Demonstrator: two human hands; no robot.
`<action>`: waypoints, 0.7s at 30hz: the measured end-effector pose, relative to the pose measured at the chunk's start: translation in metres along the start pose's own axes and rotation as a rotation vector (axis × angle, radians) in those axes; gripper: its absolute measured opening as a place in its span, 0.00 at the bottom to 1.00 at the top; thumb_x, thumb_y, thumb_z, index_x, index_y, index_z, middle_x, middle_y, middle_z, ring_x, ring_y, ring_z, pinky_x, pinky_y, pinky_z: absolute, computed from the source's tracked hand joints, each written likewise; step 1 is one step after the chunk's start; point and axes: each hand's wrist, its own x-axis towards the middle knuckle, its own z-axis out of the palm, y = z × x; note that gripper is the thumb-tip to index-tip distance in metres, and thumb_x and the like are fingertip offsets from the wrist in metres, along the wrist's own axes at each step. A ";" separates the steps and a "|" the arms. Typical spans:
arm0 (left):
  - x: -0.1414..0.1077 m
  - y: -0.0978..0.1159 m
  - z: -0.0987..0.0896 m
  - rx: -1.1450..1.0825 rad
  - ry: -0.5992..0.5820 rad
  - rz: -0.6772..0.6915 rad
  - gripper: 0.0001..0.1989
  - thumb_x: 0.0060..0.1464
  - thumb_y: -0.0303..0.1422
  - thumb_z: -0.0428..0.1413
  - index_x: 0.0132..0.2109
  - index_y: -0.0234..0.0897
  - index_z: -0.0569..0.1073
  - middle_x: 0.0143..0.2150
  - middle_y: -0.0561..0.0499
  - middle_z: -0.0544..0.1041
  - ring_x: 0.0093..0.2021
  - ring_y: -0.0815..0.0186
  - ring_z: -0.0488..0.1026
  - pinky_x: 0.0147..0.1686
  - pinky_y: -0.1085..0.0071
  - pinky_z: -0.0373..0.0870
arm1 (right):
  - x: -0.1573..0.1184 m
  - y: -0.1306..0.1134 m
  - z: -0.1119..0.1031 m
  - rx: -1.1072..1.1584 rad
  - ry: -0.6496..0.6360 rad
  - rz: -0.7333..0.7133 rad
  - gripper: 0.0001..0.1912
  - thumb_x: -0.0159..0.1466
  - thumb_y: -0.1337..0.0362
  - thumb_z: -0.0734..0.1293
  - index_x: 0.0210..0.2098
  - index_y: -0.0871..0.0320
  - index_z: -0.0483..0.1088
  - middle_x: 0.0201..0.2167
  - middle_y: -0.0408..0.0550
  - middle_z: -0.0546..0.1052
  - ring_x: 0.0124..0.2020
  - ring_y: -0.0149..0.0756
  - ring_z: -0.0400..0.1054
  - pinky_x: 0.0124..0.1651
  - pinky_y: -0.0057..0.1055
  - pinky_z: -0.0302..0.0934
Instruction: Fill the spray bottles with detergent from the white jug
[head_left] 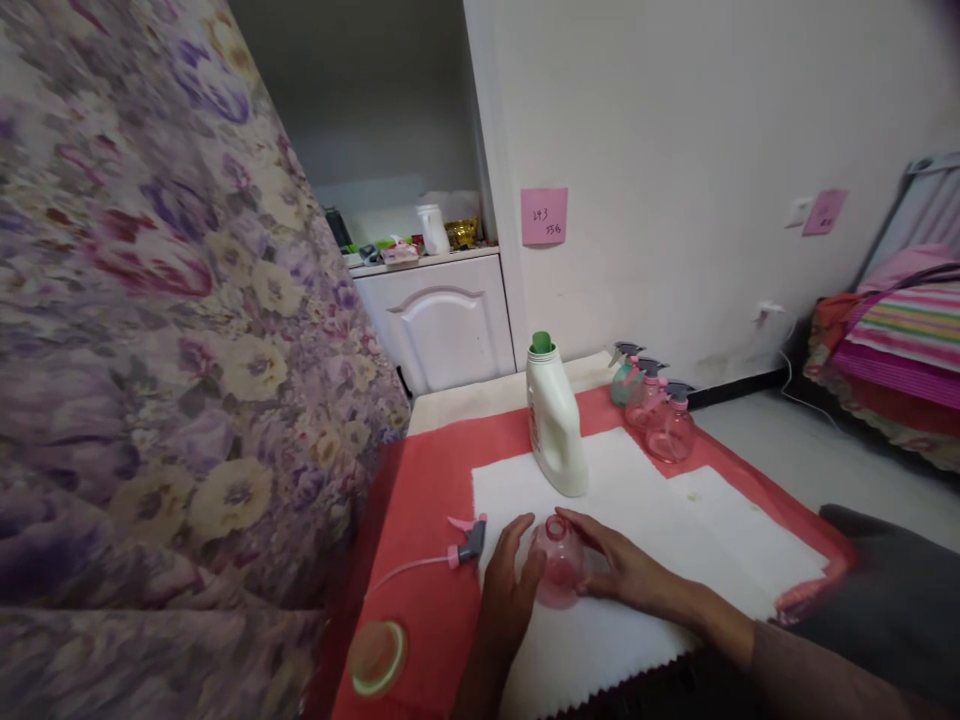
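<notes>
A clear pink spray bottle [559, 575] without its top stands upright on the white cloth, its round neck uncovered. My left hand [511, 585] curves around its left side, the thumb against the bottle. On the other side my right hand [619, 565] grips it with thumb and fingers. To the left lies the grey and pink trigger sprayer [471, 543], its thin tube trailing over the red cover. Just beyond the bottle a large pale green jug [555, 430] stands upright, with something green [541, 343] in its mouth.
Several capped spray bottles [670, 432] stand along the table's right side. A round, green-rimmed lid or dish [377, 657] lies at the front left. The white cloth [615, 480] covers part of the red tablecloth [442, 470]. A floral curtain [187, 350] hangs at the left.
</notes>
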 end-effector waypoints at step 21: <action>0.015 -0.004 0.029 -0.019 0.052 -0.028 0.34 0.45 0.29 0.58 0.60 0.39 0.59 0.62 0.43 0.67 0.63 0.54 0.63 0.63 0.59 0.58 | 0.063 -0.007 -0.079 0.150 0.432 0.069 0.30 0.50 0.51 0.75 0.48 0.56 0.70 0.53 0.57 0.74 0.54 0.51 0.69 0.57 0.51 0.62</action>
